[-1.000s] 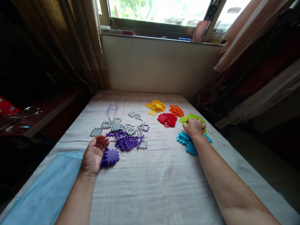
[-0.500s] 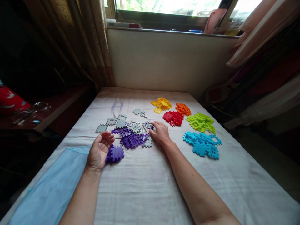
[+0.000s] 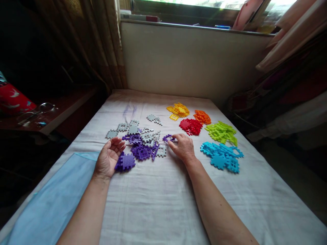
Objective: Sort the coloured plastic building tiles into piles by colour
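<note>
My right hand pinches a small purple openwork building tile just right of the mixed pile. Palm turned up and fingers loosely curled apart, my left hand rests empty beside a stack of purple tiles. Between the hands lie more purple interlocking tiles, touching and partly overlapping grey tiles. A grey window-shaped tile sits at the right side of this pile. Other grey tiles spread out behind my left hand.
Sorted heaps of yellow, orange, red, lime green and blue tiles lie on the right. A light blue cloth covers the bed's left edge. Glasses rest on a side table.
My right hand has moved right, drawing the purple tile away from the grey ones. My left hand has stayed nearly in place. The view has tilted slightly downward.
</note>
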Available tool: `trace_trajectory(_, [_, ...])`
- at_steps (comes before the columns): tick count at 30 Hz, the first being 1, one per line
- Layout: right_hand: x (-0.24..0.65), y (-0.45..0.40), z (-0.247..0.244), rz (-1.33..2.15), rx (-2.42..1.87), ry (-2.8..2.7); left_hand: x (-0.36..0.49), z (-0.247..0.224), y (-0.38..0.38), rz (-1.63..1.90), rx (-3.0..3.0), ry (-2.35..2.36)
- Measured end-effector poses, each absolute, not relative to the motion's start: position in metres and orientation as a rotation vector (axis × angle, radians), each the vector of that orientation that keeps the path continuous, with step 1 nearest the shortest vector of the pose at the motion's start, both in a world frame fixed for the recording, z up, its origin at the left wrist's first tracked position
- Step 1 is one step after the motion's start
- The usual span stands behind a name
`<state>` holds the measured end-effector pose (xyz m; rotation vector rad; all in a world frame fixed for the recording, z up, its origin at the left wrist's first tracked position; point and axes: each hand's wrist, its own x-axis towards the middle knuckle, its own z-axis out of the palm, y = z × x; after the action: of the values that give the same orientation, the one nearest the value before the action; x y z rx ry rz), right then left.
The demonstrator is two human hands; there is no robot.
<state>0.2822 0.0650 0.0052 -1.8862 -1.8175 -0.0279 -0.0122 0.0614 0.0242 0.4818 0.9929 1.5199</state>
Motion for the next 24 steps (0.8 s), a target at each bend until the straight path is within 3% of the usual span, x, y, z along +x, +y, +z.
trace_trajectory(11, [0.299,0.025,-0.011,-0.161,-2.076,-1.600,-0.008,0.026,0.061,1.531,0.479,0.991])
trace_trajectory(24, [0.228,0.024,-0.004,0.010,-1.550,-2.009,-0.010,0.023,0.060,1.520,0.540,1.006])
